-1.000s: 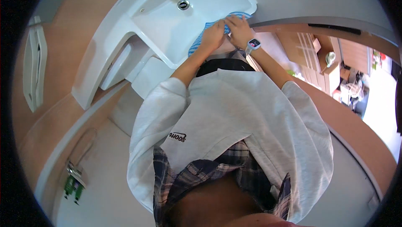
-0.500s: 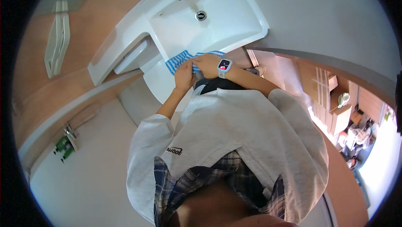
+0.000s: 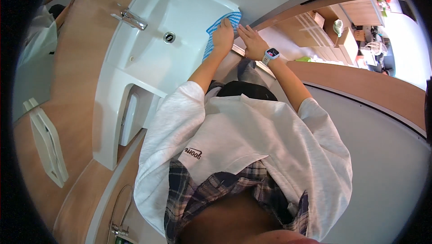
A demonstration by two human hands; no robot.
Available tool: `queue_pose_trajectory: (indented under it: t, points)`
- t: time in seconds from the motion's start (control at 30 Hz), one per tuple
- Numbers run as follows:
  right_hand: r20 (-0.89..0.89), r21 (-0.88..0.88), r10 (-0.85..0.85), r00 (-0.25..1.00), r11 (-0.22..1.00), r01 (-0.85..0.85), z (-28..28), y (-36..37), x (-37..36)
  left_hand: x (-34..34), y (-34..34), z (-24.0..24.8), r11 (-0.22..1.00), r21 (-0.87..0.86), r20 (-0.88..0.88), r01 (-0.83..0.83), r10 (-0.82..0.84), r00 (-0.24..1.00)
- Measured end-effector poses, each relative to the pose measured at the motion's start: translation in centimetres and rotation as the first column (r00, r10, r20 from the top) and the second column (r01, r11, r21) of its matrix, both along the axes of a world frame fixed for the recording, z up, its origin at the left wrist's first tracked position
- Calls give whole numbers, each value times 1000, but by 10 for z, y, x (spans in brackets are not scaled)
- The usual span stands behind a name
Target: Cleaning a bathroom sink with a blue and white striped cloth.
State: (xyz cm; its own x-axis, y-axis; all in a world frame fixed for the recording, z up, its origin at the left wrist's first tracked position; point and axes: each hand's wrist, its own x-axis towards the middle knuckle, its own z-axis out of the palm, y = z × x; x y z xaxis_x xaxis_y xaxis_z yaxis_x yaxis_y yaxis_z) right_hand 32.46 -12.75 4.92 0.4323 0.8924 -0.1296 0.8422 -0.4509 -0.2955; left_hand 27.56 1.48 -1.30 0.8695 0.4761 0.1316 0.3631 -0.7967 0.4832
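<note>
A white washbasin (image 3: 148,59) fills the upper left of the head view. A blue-and-white checked cloth (image 3: 229,19) lies over its near right corner. My left hand (image 3: 222,37) presses down on the cloth, its fingers curled over it. Just to the right, my right hand (image 3: 251,41) lies with its fingers spread on the basin's rim beside the cloth, a pale watch (image 3: 271,55) on that wrist. My white shirt and plaid garment cover the lower middle of the picture.
A chrome tap (image 3: 129,18) and a round drain (image 3: 169,37) sit in the basin. A white wall fixture (image 3: 45,140) hangs on the wooden wall at left. Through an opening at upper right stand cardboard boxes (image 3: 335,30). A mirror at far left reflects an arm.
Both hands and the cloth have slid along the basin's front rim to its right corner. The view has swung, so the basin now sits further left.
</note>
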Motion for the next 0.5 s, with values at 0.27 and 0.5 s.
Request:
queue_pose_trajectory:
  t: [0.27,0.5]
  points:
    - [90,6,234,968,972,-235,-1,32,-25,-119,3,6,997,-73,-68,17,-22,997]
    - [-199,48,630,751,772,-634,-17,78,-126,-254,-9,-6,983,-148,-46,-110,104,994]
